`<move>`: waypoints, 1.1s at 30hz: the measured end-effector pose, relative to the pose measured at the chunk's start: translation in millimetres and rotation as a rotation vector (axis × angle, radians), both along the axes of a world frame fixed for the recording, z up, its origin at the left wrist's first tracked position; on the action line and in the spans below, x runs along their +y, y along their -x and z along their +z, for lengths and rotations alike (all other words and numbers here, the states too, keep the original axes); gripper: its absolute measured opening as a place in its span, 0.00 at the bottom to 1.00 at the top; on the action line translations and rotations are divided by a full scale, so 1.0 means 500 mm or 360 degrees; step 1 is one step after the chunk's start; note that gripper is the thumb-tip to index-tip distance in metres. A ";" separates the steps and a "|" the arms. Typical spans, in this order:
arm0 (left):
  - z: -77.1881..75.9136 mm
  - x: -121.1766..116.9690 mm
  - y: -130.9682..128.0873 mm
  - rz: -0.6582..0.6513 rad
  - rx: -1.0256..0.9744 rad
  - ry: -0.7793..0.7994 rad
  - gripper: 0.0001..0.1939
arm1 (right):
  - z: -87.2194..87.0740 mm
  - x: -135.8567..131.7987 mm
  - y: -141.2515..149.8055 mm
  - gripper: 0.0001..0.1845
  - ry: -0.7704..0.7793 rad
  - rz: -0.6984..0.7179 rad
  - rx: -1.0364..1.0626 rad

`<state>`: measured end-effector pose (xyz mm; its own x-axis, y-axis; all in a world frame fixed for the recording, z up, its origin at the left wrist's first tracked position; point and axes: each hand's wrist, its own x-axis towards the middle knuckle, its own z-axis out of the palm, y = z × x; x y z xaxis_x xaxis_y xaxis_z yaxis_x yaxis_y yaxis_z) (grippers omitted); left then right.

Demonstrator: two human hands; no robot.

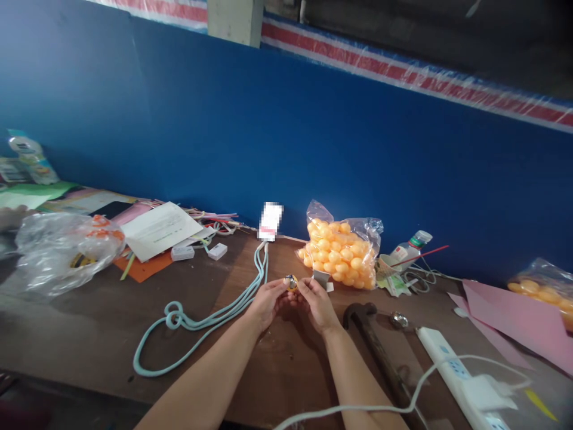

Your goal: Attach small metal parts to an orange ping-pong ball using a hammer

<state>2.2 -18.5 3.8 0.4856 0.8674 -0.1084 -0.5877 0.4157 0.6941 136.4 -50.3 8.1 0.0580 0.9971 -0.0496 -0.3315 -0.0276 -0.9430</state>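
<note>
Over the brown table, my left hand [271, 300] and my right hand [317, 303] meet at their fingertips. Both pinch one small round shiny object [292, 282], silvery with yellow at its lower edge; its exact kind is too small to tell. Just beyond my right fingers lies a small grey piece [321, 277] beside a clear bag of orange balls [335, 251]. A light blue cord [215, 322] lies looped to the left of my left hand. To the right of my right forearm rest a hammer [373, 343] and another shiny silver object [398, 320].
A white power strip [447, 358] with a plugged-in white cable [358, 408] occupies the right front. Pink sheets [514, 322] and a bottle [409, 248] are at right. A phone [270, 221] leans against the blue wall [286, 131]. Papers [161, 230] and a plastic bag [54, 251] lie left.
</note>
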 end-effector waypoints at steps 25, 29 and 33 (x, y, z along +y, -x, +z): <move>-0.020 0.017 -0.004 0.0044 -0.0016 0.0043 0.07 | 0.073 -0.015 -0.054 0.16 -0.0302 -0.0575 -0.0648; -0.018 0.015 -0.001 0.0007 -0.0071 0.0085 0.09 | 0.114 -0.066 -0.121 0.17 -0.0214 -0.0530 -0.1170; -0.020 0.016 -0.001 0.0005 -0.0123 0.0135 0.10 | 0.089 -0.158 -0.201 0.14 0.0049 -0.0679 -0.2210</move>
